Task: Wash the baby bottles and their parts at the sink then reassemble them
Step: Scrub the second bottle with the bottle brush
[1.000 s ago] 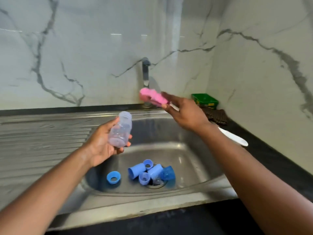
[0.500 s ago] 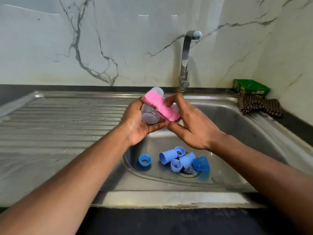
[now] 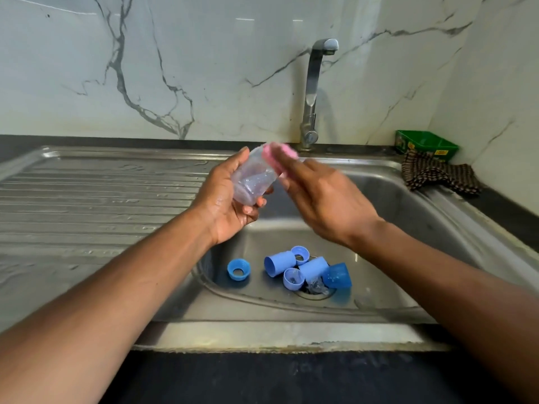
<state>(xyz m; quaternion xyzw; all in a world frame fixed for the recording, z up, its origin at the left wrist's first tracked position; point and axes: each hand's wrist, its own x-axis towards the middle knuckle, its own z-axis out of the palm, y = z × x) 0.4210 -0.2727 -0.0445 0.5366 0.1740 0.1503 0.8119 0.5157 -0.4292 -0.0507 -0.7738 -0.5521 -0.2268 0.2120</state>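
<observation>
Bottle (image 3: 254, 179): clear plastic, tilted, mouth toward tap (image 3: 313, 91), held above sink (image 3: 408, 205) near its back-left edge; wet inside, droplets visible.
L hand (image 3: 226, 205): palm up, fingers and thumb curled round bottle's lower body; firm grip.
R hand (image 3: 323, 199): back toward camera, fingers fairly straight, motion-blurred; pink sponge (image 3: 280, 154) sits at its fingertips against bottle mouth; grip on sponge prob. a pinch, but blur and the hand's own back hide it, so can't tell for sure.
Sink basin contents, round the drain (image 3: 315, 291): ring (image 3: 238, 268), blue, lying apart to the left; two light-blue caps (image 3: 280, 263) on their sides; two more blue rings beside them; darker blue cup (image 3: 337, 276) on its side at right; clear teat (image 3: 316, 286) over drain, partly hidden.
Drainboard (image 3: 96, 199): ribbed steel, left of basin, wet streaks.
Counter, back right: green box (image 3: 425, 144); checked cloth (image 3: 437, 177) just in front, draped to sink edge.
Wall: white marble, grey veins.
</observation>
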